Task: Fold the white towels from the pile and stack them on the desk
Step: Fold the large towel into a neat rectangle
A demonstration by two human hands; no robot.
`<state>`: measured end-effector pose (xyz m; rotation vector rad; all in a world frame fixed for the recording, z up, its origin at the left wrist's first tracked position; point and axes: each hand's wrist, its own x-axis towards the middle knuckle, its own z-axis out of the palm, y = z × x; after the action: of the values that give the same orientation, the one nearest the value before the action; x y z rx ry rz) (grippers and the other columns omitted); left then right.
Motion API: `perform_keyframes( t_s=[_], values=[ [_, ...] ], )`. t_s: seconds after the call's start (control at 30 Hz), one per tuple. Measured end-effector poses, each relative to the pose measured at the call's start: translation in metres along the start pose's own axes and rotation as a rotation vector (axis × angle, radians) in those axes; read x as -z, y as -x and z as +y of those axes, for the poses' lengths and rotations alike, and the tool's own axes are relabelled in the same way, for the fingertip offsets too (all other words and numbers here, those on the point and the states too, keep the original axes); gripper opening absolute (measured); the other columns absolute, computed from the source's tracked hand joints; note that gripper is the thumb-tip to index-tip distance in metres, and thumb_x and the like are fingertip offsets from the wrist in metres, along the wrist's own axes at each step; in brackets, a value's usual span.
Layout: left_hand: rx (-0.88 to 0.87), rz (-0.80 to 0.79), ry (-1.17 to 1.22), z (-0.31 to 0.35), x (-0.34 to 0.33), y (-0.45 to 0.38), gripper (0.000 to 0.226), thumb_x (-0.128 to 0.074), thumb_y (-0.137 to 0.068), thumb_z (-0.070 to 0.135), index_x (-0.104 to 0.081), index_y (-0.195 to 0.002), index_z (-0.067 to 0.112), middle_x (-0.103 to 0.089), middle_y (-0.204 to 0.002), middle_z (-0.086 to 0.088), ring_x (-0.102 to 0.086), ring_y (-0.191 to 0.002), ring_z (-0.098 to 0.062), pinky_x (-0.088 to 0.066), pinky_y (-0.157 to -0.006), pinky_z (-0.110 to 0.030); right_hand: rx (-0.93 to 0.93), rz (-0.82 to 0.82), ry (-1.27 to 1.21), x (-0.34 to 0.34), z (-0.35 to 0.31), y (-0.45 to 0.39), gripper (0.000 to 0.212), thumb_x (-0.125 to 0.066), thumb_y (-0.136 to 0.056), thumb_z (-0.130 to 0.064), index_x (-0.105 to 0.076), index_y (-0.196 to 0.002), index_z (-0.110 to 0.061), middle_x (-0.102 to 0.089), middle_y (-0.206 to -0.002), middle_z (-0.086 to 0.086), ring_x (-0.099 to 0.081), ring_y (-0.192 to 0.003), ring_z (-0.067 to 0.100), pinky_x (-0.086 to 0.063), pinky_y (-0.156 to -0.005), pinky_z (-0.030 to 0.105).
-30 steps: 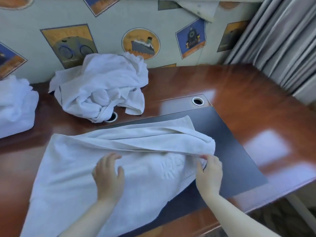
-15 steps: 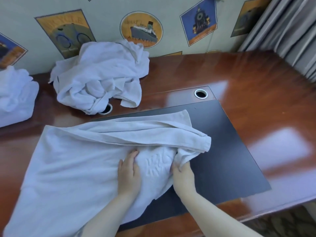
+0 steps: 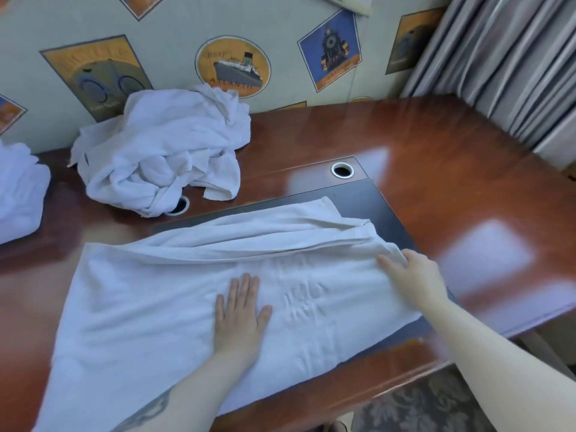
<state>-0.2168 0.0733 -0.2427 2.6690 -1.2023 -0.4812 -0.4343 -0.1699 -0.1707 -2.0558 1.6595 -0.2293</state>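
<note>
Head view: nearest the camera, the spread towel (image 3: 149, 307) lies across the front of the desk (image 3: 436, 157), its near-left corner running off the desk's front edge and out of frame. The left hand (image 3: 240, 316) lies flat on the middle of the towel, fingers straight and together, palm down, gripping nothing. Half a second ago it sat close beside the right hand near the embossed patch; now the two are well apart. The right hand (image 3: 414, 275) has moved out to the towel's right end, fingers extended over the cloth just below the rolled fold; whether the thumb pinches the edge cannot be told. The bunched corner it held earlier is now drawn out flat, so the towel reaches further right over the dark inset panel (image 3: 392, 210).

Right of the towel, the desk's glossy surface is bare as far as its right edge by the curtain (image 3: 498, 57). A strip of wood shows between the towel's near edge and the desk front.

Beyond the towel, the crumpled pile (image 3: 162, 160) sits at the desk's back-left against the wall, partly covering one cable hole (image 3: 179, 207); a second cable hole (image 3: 342, 169) lies open behind the towel's far right corner. More white cloth (image 3: 18, 194) rests at the desk's far left edge.
</note>
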Motion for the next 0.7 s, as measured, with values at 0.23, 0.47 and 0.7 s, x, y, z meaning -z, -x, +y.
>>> perform_keyframes(
  t_s=[0.23, 0.47, 0.7],
  values=[
    [0.123, -0.071, -0.056, 0.025, 0.005, 0.001, 0.064, -0.023, -0.104, 0.043, 0.013, -0.155, 0.027, 0.022, -0.161, 0.008, 0.020, -0.149, -0.016, 0.010, -0.119, -0.044, -0.091, -0.140, 0.232, -0.014, 0.019, 0.002, 0.023, -0.044, -0.097, -0.020, -0.054, -0.077, -0.014, -0.063, -0.084, 0.007, -0.055, -0.072, 0.027, -0.035, -0.055, 0.028],
    [0.103, -0.023, 0.047, 0.065, 0.034, -0.038, 0.061, -0.049, -0.093, 0.024, -0.026, -0.149, 0.019, -0.024, -0.157, 0.000, -0.024, -0.145, -0.020, -0.021, -0.117, -0.039, 0.248, 0.059, 0.085, -0.010, -0.012, -0.015, 0.053, -0.055, -0.080, 0.001, -0.054, -0.129, -0.018, -0.056, -0.129, 0.002, -0.047, -0.118, 0.027, -0.035, -0.088, 0.036],
    [0.089, 0.066, 0.017, 0.068, 0.055, -0.081, 0.052, -0.051, -0.091, 0.015, -0.042, -0.142, 0.022, -0.045, -0.142, 0.004, -0.043, -0.130, -0.020, -0.033, -0.105, -0.031, 0.703, -0.268, 0.392, -0.029, -0.032, -0.073, 0.051, -0.058, -0.080, -0.022, -0.051, -0.131, -0.029, -0.041, -0.139, -0.007, -0.033, -0.134, 0.017, -0.021, -0.107, 0.027]
  ],
)
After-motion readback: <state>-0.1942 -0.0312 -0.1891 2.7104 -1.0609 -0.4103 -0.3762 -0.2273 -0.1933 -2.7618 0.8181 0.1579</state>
